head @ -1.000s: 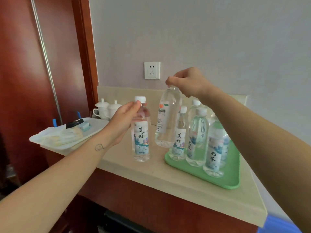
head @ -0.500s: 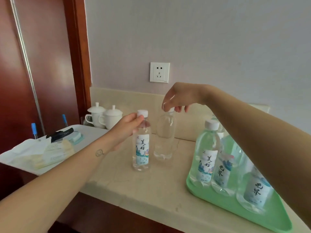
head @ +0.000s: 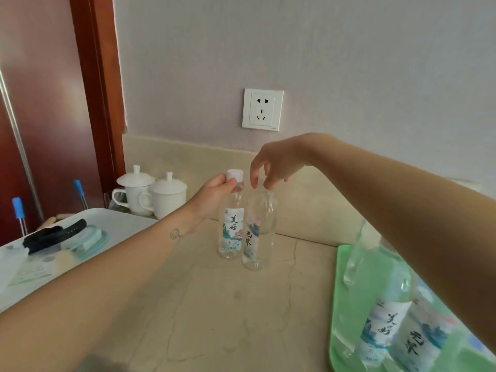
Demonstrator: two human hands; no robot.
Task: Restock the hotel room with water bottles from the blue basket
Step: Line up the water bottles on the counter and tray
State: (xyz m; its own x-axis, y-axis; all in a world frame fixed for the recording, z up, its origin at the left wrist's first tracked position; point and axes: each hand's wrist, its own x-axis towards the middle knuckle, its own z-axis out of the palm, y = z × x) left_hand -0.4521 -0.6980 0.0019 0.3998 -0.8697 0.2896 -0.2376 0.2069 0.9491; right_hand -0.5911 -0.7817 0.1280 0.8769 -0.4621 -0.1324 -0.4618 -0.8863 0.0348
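Note:
Two clear water bottles stand side by side on the beige counter. My left hand pinches the neck of the left bottle, just under its white cap. My right hand comes from above and pinches the top of the right bottle, hiding its cap. Both bottles carry white and blue labels. More water bottles stand on a green tray at the right, partly hidden by my right forearm. The blue basket is not in view.
Two white lidded cups stand at the back left by the wall. A white tray at the left holds a black item and packets. A wall socket sits above the counter. A red-brown door frame stands at the left.
The right bottle has moved left and now stands right next to the left bottle. The camera has come closer and turned left, pushing the green tray to the right edge.

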